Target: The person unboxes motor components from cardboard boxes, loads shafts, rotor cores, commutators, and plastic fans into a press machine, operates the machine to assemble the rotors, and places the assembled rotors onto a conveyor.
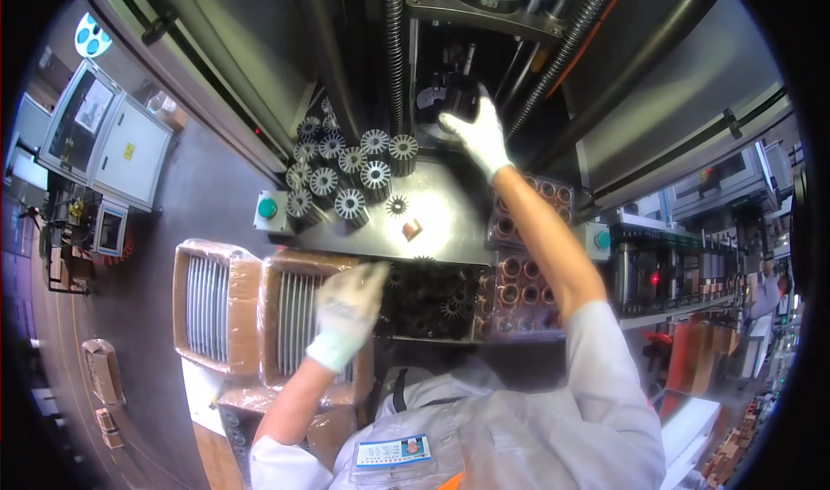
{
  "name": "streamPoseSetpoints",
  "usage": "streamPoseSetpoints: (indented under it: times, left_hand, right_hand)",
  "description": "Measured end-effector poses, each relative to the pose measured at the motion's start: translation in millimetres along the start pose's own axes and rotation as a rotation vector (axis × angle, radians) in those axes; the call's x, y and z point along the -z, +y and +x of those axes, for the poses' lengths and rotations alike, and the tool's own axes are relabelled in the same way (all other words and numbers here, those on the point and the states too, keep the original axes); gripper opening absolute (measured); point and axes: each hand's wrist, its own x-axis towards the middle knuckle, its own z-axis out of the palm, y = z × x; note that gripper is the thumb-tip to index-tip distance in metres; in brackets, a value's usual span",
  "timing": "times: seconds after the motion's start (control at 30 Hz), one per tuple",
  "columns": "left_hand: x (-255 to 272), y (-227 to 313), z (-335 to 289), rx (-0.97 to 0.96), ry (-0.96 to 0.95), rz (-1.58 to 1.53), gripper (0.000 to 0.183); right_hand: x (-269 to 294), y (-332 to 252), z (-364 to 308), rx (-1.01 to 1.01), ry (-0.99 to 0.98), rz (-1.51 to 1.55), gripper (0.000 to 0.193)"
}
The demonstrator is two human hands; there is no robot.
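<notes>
My gloved right hand (481,135) reaches into the machine, with thumb and fingers around a dark cylindrical part (462,99) at the fixture. The part's lower portion is in shadow. My gloved left hand (347,304) is blurred by motion, between a plastic-lined carton of metal rods (290,304) and a black tray (432,313). Its fingers are smeared, so a hold cannot be made out. Several slotted metal cores (350,203) stand upright on the steel table (450,222), left of the fixture. Near them lie a small toothed disc (397,204) and a small copper-coloured piece (411,229).
Clear trays of copper-coloured rings (519,291) sit right of the black tray. Green buttons (267,207) on boxes flank the table. Coil springs (393,57) and posts rise around the fixture. Another rod carton (207,304) stands at left, beyond it a white cabinet (130,148).
</notes>
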Motion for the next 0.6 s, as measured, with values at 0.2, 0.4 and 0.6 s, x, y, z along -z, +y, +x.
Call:
streamPoseSetpoints:
  times: [0.2,0.4,0.6]
  left_hand:
    - [-53,-10,76,-0.399,-0.029,0.078,0.038]
    - [-87,-18,83,-0.396,-0.170,0.196,0.030]
    - [-95,-26,90,-0.509,-0.134,0.328,0.028]
  right_hand:
    - [-33,-12,31,-0.222,-0.061,0.242,0.053]
    - [-34,-3,39,-0.138,0.021,0.319,0.053]
    - [-36,-12,37,-0.132,-0.012,0.263,0.070]
